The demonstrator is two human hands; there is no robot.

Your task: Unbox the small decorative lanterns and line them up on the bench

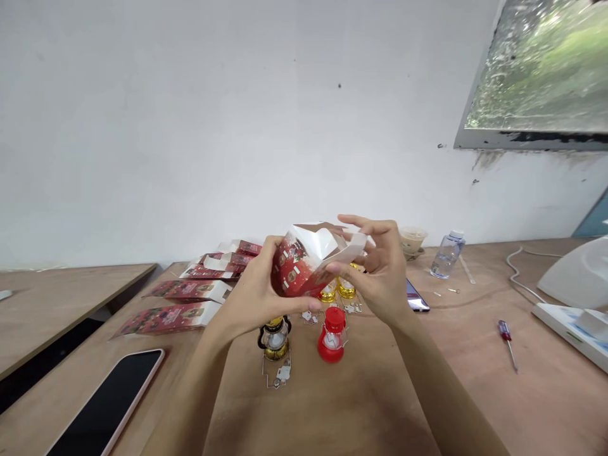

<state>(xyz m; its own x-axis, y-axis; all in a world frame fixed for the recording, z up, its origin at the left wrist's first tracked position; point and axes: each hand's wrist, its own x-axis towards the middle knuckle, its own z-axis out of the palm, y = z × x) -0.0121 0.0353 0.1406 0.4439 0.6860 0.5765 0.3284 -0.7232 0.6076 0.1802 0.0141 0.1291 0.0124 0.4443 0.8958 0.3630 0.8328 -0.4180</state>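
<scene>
1. Behind your brown wooden tabletop (308,411) stands a pale, marked wall (190,126), beyond the red printed paperboard carton (292,269) used here as landmark.
2. That carton is raised between your hands, white flaps open. Your left hand (256,285) grasps its left side, thumb along the lower edge; your right hand (380,272) grips the flaps between thumb and fingers, index extended. It should handle light and springy, perhaps slick, and dent easily; hold the folded edges rather than squeezing the panels.
3. Left of the carton lie several flat-looking red printed cartons (183,291), with a black-screened phone (107,405) nearer you.
4. Right of it stands a clear plastic bottle (446,254).
5. Below it, a red toy lantern (334,335), a black-and-gold one (275,342) and gold ones (346,289) crowd the space.
6. Far right of it lies a slim screwdriver (507,342).
</scene>
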